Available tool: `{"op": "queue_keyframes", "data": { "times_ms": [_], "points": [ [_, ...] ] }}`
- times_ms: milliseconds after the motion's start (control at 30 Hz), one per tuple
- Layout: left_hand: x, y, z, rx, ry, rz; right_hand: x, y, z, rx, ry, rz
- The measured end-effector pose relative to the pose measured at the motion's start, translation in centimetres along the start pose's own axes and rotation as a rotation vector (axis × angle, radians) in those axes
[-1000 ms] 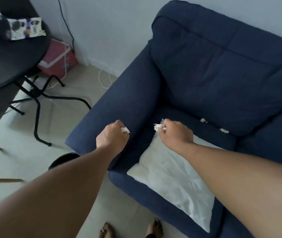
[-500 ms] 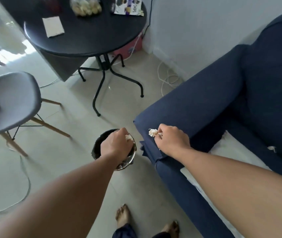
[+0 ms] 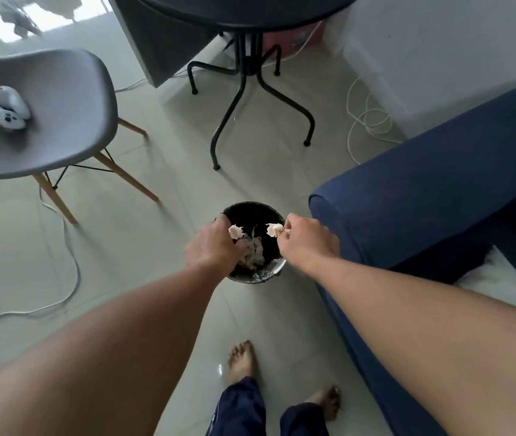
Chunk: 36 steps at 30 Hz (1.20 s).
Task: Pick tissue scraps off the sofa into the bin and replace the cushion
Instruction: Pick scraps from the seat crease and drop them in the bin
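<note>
A small round black bin (image 3: pixel 248 209) stands on the tiled floor beside the arm of the navy sofa (image 3: pixel 423 209). My left hand (image 3: pixel 211 248) hovers over the bin's left side, pinching a white tissue scrap (image 3: pixel 235 231). My right hand (image 3: pixel 305 243) is over the bin's right rim, fingers closed on a second tissue scrap (image 3: pixel 273 229). Crumpled tissue lies inside the bin (image 3: pixel 253 253). A corner of the white cushion (image 3: pixel 508 283) shows on the sofa seat at the right edge.
A grey shell chair (image 3: pixel 61 121) with wooden legs holds white controllers (image 3: pixel 8 110) at the left. A black round table (image 3: pixel 250 11) stands behind the bin on thin metal legs. Cables trail across the floor. My bare feet (image 3: pixel 242 361) are below the bin.
My view has swung from the sofa seat down to the floor. Both hands carried their tissue scraps from the cushion over the sofa arm until they are above the bin.
</note>
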<state>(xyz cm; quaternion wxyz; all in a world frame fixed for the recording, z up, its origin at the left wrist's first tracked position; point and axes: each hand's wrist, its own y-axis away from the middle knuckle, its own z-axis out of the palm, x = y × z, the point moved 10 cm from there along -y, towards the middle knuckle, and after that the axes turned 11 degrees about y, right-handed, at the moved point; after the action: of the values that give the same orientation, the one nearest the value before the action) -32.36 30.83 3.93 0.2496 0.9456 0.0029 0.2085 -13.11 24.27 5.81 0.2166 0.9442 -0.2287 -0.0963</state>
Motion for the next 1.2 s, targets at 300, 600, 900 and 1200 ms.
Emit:
{"op": "queue_keyframes", "data": {
  "times_ms": [300, 600, 900, 1200],
  "points": [
    [-1.8, -1.5, 0.6, -0.042, -0.074, 0.056, -1.9, -1.8, 2.1, -0.05, 0.012, 0.076],
    [-1.8, -2.0, 0.8, -0.068, -0.146, 0.106, -2.5, -0.9, 4.4, -0.159, -0.054, 0.031],
    [3.6, -0.4, 1.7, -0.095, -0.163, 0.21, 3.8, 1.1, 2.9, -0.161, -0.038, 0.078],
    [16.6, 4.3, 5.4, -0.137, -0.222, 0.426, 15.5, 6.1, -1.0, -0.082, -0.028, 0.092]
  ]
}}
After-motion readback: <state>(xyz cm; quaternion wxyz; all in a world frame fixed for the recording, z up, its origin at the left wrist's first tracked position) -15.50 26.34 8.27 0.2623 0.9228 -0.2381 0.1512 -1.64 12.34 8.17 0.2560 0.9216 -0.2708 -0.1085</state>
